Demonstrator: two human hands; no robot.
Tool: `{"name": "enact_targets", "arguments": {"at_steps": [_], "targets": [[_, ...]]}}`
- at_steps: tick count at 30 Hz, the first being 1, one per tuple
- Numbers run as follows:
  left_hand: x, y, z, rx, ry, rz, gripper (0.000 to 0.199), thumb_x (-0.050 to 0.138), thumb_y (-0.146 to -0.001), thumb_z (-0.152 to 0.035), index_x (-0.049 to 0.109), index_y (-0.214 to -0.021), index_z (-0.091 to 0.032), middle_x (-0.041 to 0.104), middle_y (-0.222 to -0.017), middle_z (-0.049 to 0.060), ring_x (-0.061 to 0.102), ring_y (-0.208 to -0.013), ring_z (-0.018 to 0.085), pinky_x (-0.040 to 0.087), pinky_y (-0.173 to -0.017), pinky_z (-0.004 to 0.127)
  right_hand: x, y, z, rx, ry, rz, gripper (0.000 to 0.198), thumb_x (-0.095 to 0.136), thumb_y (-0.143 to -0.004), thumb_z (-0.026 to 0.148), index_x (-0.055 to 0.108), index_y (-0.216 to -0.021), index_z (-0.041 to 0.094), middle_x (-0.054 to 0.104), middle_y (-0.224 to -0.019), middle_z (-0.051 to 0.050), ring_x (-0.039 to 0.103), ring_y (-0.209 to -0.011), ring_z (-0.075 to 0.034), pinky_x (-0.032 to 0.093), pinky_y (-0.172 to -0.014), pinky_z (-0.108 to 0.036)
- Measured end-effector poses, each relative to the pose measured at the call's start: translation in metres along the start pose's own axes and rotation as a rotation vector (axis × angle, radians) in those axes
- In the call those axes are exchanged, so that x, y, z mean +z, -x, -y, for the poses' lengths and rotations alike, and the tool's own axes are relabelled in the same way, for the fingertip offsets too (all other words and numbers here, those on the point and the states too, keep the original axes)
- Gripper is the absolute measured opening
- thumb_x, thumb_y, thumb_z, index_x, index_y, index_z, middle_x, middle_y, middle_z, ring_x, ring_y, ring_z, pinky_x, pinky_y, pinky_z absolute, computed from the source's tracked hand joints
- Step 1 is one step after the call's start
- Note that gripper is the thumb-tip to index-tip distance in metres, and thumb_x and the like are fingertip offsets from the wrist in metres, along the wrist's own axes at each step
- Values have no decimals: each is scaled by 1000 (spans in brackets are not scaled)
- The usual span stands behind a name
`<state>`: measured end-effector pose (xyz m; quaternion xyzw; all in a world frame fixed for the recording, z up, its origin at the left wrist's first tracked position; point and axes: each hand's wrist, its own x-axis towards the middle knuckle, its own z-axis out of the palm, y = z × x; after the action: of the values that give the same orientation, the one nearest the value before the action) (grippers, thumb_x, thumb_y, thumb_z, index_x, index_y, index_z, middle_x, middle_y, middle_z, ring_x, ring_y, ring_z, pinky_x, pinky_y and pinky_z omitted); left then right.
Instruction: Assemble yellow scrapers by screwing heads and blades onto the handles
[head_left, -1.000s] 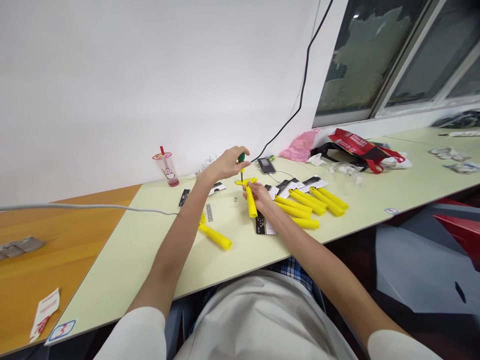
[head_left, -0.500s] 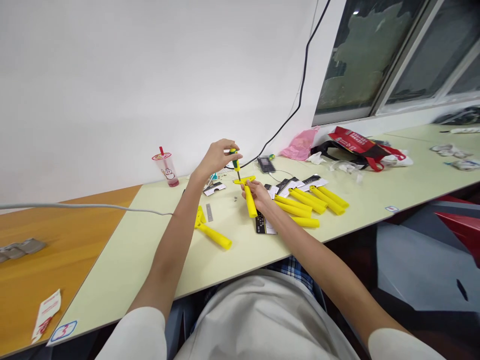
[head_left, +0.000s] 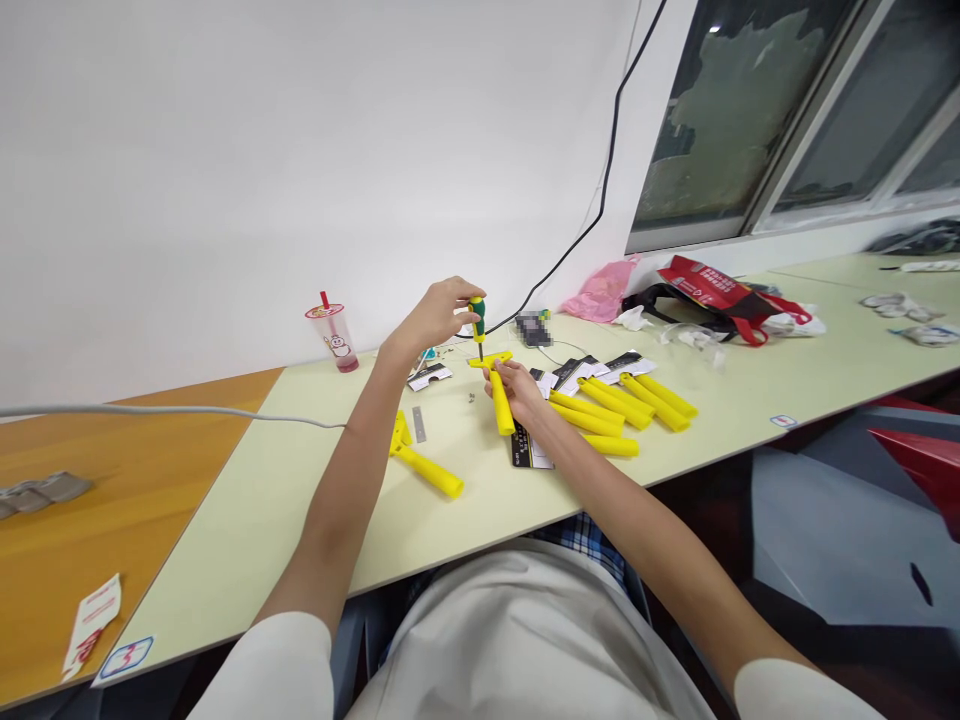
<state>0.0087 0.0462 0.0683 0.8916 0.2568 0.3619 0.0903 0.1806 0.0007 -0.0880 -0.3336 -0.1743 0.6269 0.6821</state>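
My left hand (head_left: 444,308) is closed on a green and yellow screwdriver (head_left: 478,318) held nearly upright. Its tip meets the crosswise head of a yellow T-shaped scraper handle (head_left: 501,400). The shaft of that handle is gripped by my right hand (head_left: 517,388), just above the table. Another yellow scraper (head_left: 429,470) lies to the left, beside a flat metal blade (head_left: 418,424). A few tiny metal parts, perhaps screws (head_left: 471,397), sit between them. Several yellow handles (head_left: 611,402) rest to the right of my right hand.
Black and white cards (head_left: 577,372) lie under and behind the handles. A clear cup with a red straw (head_left: 334,338) stands at the back left. A phone (head_left: 534,330), pink bag (head_left: 600,290) and red bag (head_left: 720,292) are along the wall. A grey cable (head_left: 172,412) crosses the left side.
The screwdriver has swung from a slight tilt to nearly upright, its top shifting a little right with my left hand. My right hand and the scraper handle stay almost in place.
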Motion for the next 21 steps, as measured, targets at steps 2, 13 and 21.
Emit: {"name": "enact_targets", "arguments": {"at_steps": [2, 13, 21], "targets": [[0, 1, 1, -46, -124, 13, 35, 69, -91, -16, 82, -123, -25, 80, -124, 11, 74, -108, 28, 59, -104, 47, 0, -1, -1, 2, 0, -8, 31, 75, -95, 5, 53, -101, 26, 76, -89, 2, 77, -70, -17, 64, -53, -24], [7, 3, -19, -123, -113, -9, 18, 76, -96, -32, 70, -110, -23, 73, -83, 3, 64, -70, 19, 49, -71, 33, 2, 3, 2, -6, -7, -15, 30, 74, -96, 5, 53, -101, 26, 76, -89, 2, 78, -71, -16, 66, -54, -24], [6, 0, -5, -209, 23, -60, 30, 77, -89, -26, 69, -117, -21, 81, -111, 10, 75, -94, 22, 59, -90, 38, 5, 5, 1, -10, -4, -10, 27, 72, -98, 6, 53, -100, 25, 75, -86, 3, 77, -70, -16, 62, -52, -22]]}}
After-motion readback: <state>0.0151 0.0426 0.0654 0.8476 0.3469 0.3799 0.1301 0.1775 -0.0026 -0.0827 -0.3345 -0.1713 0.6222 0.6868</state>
